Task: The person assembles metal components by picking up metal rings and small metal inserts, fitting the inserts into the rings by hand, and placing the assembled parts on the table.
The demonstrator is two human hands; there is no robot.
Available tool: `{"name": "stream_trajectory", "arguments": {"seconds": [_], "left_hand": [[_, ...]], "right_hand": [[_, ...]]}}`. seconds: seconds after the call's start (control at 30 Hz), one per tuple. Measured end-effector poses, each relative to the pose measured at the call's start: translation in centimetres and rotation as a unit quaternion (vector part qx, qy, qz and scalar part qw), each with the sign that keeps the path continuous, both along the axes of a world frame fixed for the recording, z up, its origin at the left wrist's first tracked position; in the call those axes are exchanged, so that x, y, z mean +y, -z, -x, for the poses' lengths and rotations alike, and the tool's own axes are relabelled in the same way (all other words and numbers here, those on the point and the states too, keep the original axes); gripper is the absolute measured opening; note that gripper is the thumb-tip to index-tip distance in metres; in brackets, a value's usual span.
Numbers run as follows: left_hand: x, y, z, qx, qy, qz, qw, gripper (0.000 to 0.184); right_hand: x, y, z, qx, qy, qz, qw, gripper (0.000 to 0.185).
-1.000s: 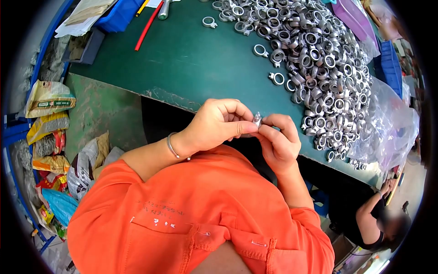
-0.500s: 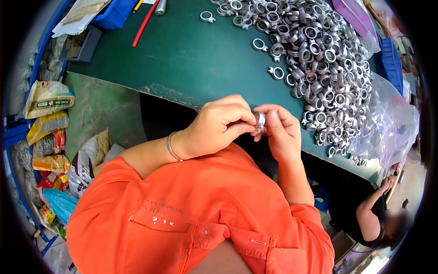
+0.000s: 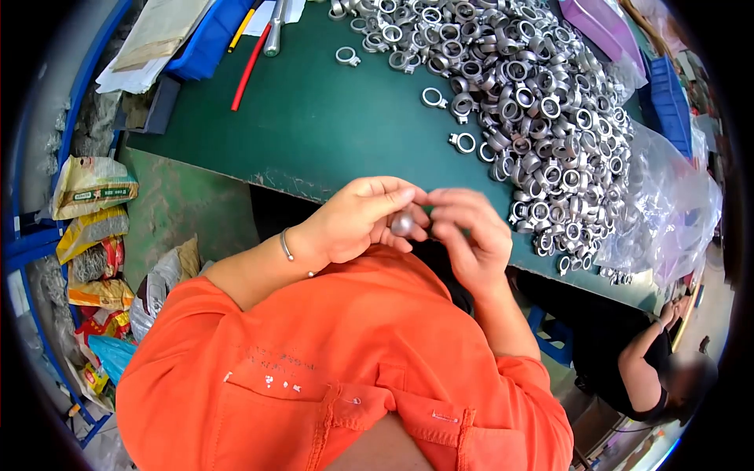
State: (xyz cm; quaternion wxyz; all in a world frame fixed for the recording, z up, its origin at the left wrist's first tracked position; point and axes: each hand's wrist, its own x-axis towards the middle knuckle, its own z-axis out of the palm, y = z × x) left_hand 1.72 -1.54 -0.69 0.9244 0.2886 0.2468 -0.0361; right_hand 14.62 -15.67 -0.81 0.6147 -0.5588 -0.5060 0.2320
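Observation:
Over the table's front edge, my left hand [image 3: 365,218] has its fingers closed around a small grey metal ring [image 3: 402,224]. The ring's rounded outer side faces up, and the fingers hide part of it. My right hand [image 3: 475,239] is just to the right, with its fingertips by those of the left. Its fingers are bent and blurred, the thumb stands apart from them, and I see nothing between them. A large heap of similar metal rings with small lugs [image 3: 542,141] covers the right part of the green table [image 3: 314,118].
A red rod [image 3: 250,78], a yellow pen [image 3: 242,30] and a metal-handled tool [image 3: 273,38] lie at the back left beside a blue bin [image 3: 208,43]. Clear plastic [image 3: 656,204] borders the heap. Bags [image 3: 94,188] fill the left shelf. Another person [image 3: 628,361] sits at right.
The ring has moved left and turned, going from between both hands' fingertips into my left hand. My right hand has loosened from it. The view has shifted slightly.

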Motion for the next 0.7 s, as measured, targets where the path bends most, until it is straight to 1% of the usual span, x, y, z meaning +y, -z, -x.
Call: {"name": "stream_trajectory", "arguments": {"seconds": [0.03,0.07,0.1,0.13,0.2,0.23,0.27,0.3,0.33,0.37,0.4,0.43,0.57,0.6,0.63,0.67,0.7], "left_hand": [[0.2,-0.1,0.0,0.011,0.013,-0.014,1.0,0.024],[0.4,-0.1,0.0,0.023,0.028,-0.027,0.999,0.023],[0.6,0.1,0.0,0.013,0.019,-0.026,0.999,0.02],[0.7,0.0,-0.1,0.013,0.022,-0.028,0.999,0.02],[0.9,-0.3,-0.5,0.031,0.001,-0.066,0.997,0.017],[1.0,-0.3,-0.5,0.031,-0.001,-0.07,0.997,0.017],[1.2,-0.3,-0.5,0.02,-0.01,-0.118,0.993,0.015],[1.1,-0.3,-0.6,0.009,-0.014,-0.163,0.987,0.013],[1.2,-0.5,-0.7,0.01,-0.013,-0.169,0.986,0.013],[1.2,-0.7,-0.9,0.006,-0.01,-0.17,0.985,0.012],[1.2,-0.9,-1.0,0.002,-0.006,-0.171,0.985,0.012],[1.0,-1.3,-1.2,-0.005,-0.01,-0.161,0.987,0.012],[0.6,-1.7,-1.9,0.006,0.011,-0.147,0.989,0.011],[0.5,-1.8,-2.1,0.007,0.013,-0.143,0.99,0.011],[0.5,-1.9,-2.1,0.0,0.032,-0.187,0.982,0.01],[0.4,-2.1,-2.1,-0.007,0.051,-0.231,0.971,0.009],[0.4,-2.9,-2.2,0.022,0.057,-0.265,0.962,0.006]], "right_hand": [[0.6,0.2,-1.0,-0.181,0.089,0.022,0.979,0.023],[1.3,0.4,-1.7,-0.353,0.176,0.046,0.918,0.024],[2.1,0.6,-2.1,-0.427,0.247,0.1,0.864,0.022],[2.9,0.9,-2.6,-0.481,0.28,0.142,0.819,0.02],[3.4,1.3,-3.3,-0.507,0.274,0.198,0.793,0.017],[3.2,0.8,-3.2,-0.465,0.25,0.18,0.83,0.016],[3.0,0.1,-2.9,-0.417,0.225,0.157,0.866,0.015],[2.8,-0.2,-2.5,-0.325,0.187,0.145,0.915,0.015],[2.5,0.0,-2.2,-0.227,0.146,0.105,0.957,0.014],[2.1,-0.3,-1.6,-0.125,0.125,0.13,0.976,0.014],[1.7,-0.6,-0.9,-0.021,0.102,0.155,0.982,0.014],[1.5,-0.1,-0.7,-0.037,0.095,0.102,0.99,0.013],[0.5,0.0,-0.4,0.002,0.094,0.103,0.99,0.013],[0.5,0.0,-0.6,-0.057,0.095,0.087,0.99,0.014],[0.3,0.0,-0.7,-0.116,0.094,0.07,0.986,0.015],[0.1,-0.2,-0.6,-0.114,0.095,0.072,0.986,0.015],[0.1,-0.3,-0.7,-0.128,0.095,0.06,0.985,0.016]]}}
